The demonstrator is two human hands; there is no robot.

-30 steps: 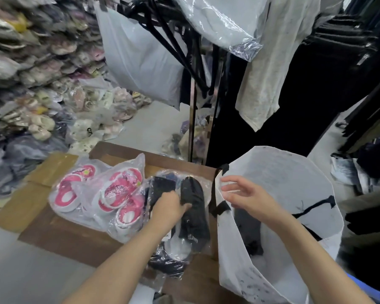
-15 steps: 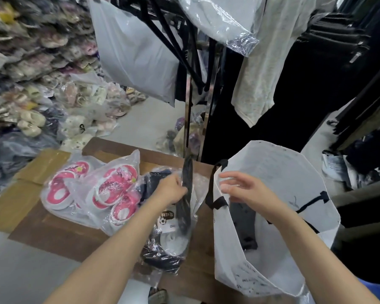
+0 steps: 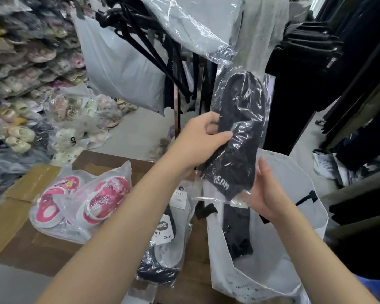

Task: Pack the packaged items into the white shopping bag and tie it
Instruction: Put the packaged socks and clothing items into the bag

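A clear packet of black socks [image 3: 237, 132] hangs upright above the mouth of the white shopping bag [image 3: 290, 249]. My left hand [image 3: 203, 137] grips the packet's left edge at mid-height. My right hand [image 3: 262, 189] touches its lower right edge, fingers spread along the plastic, just over the bag's opening. Another black packaged item [image 3: 237, 233] lies inside the bag. On the brown cardboard [image 3: 37, 255] to the left lie two packets of pink and white shoes [image 3: 83, 200] and a pile of packaged socks [image 3: 167, 244].
A clothes rack with black hangers [image 3: 149, 51] and plastic-covered garments [image 3: 198, 25] hangs just behind the bag. Heaps of bagged shoes [image 3: 26, 84] fill the left side. Dark clothing [image 3: 338, 73] hangs at the right. Grey floor [image 3: 138, 130] shows beyond the cardboard.
My left hand has lifted the black sock packet off the pile and carried it up and right over the bag. My right hand left the bag's rim and came to the packet's lower edge.
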